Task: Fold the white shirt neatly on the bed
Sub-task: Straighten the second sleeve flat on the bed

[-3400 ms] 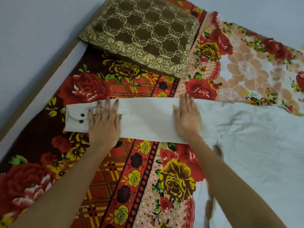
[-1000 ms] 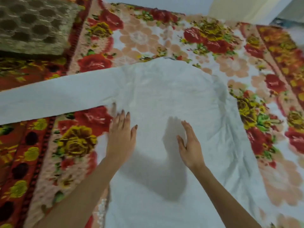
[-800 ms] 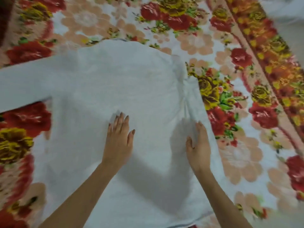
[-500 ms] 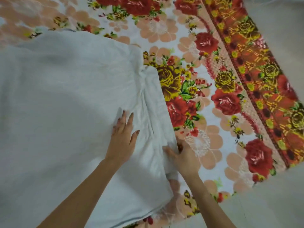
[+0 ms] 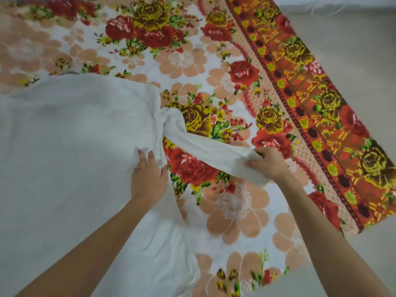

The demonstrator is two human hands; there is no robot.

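Note:
The white shirt [image 5: 70, 146] lies spread over the left half of the bed, its body flat and lightly creased. Its right sleeve [image 5: 199, 146] stretches out to the right over the floral cover, bunched and twisted near the shoulder. My right hand [image 5: 269, 166] grips the sleeve near its end, fingers curled round the cloth. My left hand [image 5: 149, 174] lies flat on the shirt's right edge beside the armpit, fingers straight. The shirt's left sleeve and collar are out of view.
The floral bed cover [image 5: 233, 211] has peach flowers in the middle and a red and yellow rose border [image 5: 317, 108] along its right side. Beyond that border lies pale grey floor [image 5: 364, 50]. The bed's near edge runs by my right forearm.
My view has swung right, from the left sleeve to the shirt's right side. My right hand took hold of the tucked right sleeve and drew it out to the right. My left hand stayed on the shirt.

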